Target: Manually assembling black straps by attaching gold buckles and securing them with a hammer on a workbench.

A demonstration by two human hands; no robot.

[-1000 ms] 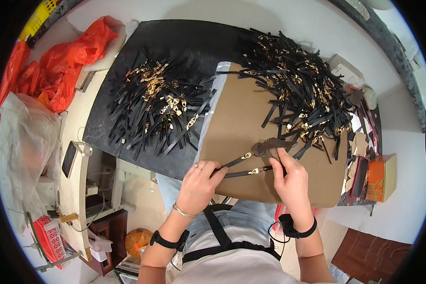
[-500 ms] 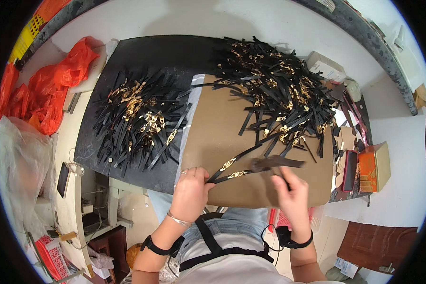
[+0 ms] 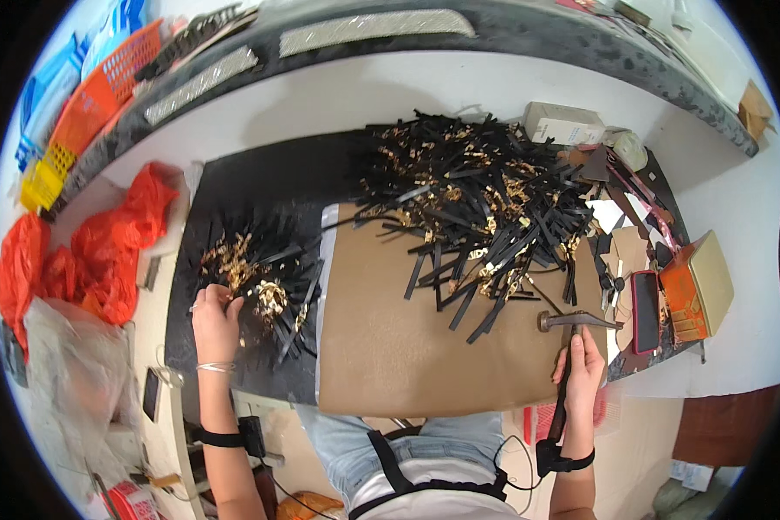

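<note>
- Hammer (image 3: pixel 572 347): it lies at the right near edge of the brown board (image 3: pixel 425 347), its metal head on the board's right border and its dark handle running back toward the person.
- Right hand (image 3: pixel 581 373): its fingers are curled around the hammer's handle just below the head, gripping it.
- Left hand (image 3: pixel 215 316): it rests on the left pile of black straps (image 3: pixel 264 286), the fingers bent down onto the straps and their gold-coloured fittings; whether they pinch one strap cannot be told.
- Both wrists carry a dark band; the left one also wears a thin bracelet.
- The brown board covers the near middle of the desk (image 3: pixel 251 186), on top of a black mat, and its near part is bare.
- The left pile of straps sits on the black mat, just left of the board's edge, with a few straps reaching over that edge.
- A red flat case (image 3: pixel 646 308) lies right of the hammer head, and beside it stands an orange and tan box (image 3: pixel 702 290) at the desk's right end.
- The large heap of black straps (image 3: pixel 485 208) with gold fittings spreads over the far right part of the board and the mat beyond it.
- A pale box (image 3: pixel 563 126) stands behind that heap.
- Orange plastic bags (image 3: pixel 95 251) lie off the desk's left side; further back are orange and yellow baskets (image 3: pixel 87 113).
</note>
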